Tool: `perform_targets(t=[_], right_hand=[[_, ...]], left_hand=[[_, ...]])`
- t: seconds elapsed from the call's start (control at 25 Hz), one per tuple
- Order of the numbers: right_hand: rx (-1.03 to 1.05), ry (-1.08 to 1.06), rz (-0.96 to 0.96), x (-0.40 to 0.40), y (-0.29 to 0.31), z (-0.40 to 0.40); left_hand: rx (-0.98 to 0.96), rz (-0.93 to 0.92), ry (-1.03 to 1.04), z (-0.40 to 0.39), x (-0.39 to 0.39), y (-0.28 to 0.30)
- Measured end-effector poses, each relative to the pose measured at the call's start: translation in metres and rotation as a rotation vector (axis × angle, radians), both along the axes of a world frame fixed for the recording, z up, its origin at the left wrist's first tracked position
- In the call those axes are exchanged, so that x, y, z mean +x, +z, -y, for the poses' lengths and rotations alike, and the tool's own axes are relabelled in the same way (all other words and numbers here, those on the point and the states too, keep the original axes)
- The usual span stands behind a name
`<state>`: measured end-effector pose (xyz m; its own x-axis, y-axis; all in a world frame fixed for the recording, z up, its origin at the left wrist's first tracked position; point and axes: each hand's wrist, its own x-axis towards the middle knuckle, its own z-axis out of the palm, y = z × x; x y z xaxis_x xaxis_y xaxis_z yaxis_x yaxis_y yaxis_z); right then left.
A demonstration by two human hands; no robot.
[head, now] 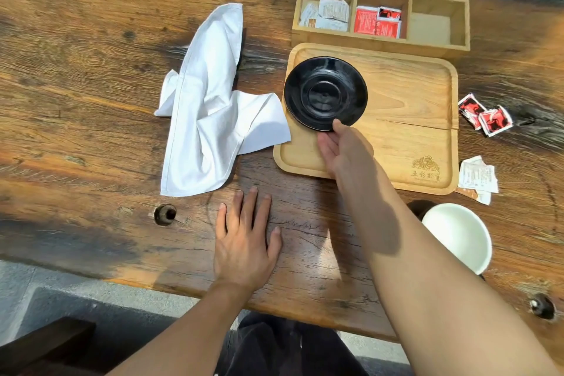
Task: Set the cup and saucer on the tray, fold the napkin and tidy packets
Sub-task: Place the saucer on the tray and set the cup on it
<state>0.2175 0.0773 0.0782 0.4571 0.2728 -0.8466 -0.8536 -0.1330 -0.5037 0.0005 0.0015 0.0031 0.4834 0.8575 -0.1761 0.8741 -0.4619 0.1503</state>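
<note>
A black saucer (325,93) lies on the left part of the wooden tray (409,107), its left rim over the tray's edge. My right hand (345,148) grips the saucer's near rim, thumb on top. My left hand (244,235) rests flat on the table, fingers spread, holding nothing. A white cup (457,235) stands on the table at the right, partly behind my right forearm. The white napkin (210,101) lies crumpled and unfolded left of the tray. Two red packets (485,116) and some white packets (477,177) lie loose right of the tray.
A wooden three-compartment box (381,43) stands behind the tray: white packets in the left part, red packets in the middle, nothing visible in the right. The table's near edge runs below my left hand. Knot holes (164,214) mark the wood.
</note>
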Motion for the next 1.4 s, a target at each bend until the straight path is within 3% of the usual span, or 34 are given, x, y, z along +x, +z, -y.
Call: perform_targets(t=[0.52, 0.6, 0.72, 0.88, 1.0, 1.08, 1.28, 1.4], right_hand=[[0.089, 0.153, -0.006, 0.000, 0.013, 0.025], [0.102, 0.225, 0.129, -0.003, 0.026, 0.050], [0.034, 0.321, 0.481, -0.002, 0.039, 0.113], [-0.289, 0.431, 1.004, 0.016, 0.045, 0.204], [-0.565, 0.447, 1.190, 0.033, 0.038, 0.253], [-0.621, 0.421, 1.159, 0.043, 0.027, 0.275], [-0.474, 0.357, 0.708, 0.050, 0.008, 0.289], [-0.428, 0.327, 0.611, 0.050, 0.003, 0.286]], left_hand=[[0.023, -0.002, -0.012, 0.000, 0.001, 0.001], [0.038, 0.001, -0.019, 0.000, 0.001, -0.001], [0.060, 0.020, -0.011, 0.001, 0.001, -0.003], [0.085, 0.023, -0.022, 0.000, 0.001, -0.002], [0.097, 0.012, -0.020, 0.001, 0.002, -0.001], [0.093, 0.024, -0.002, 0.002, 0.002, -0.001], [0.087, 0.056, 0.014, 0.003, 0.004, 0.002], [0.091, 0.057, 0.019, 0.004, 0.004, 0.003]])
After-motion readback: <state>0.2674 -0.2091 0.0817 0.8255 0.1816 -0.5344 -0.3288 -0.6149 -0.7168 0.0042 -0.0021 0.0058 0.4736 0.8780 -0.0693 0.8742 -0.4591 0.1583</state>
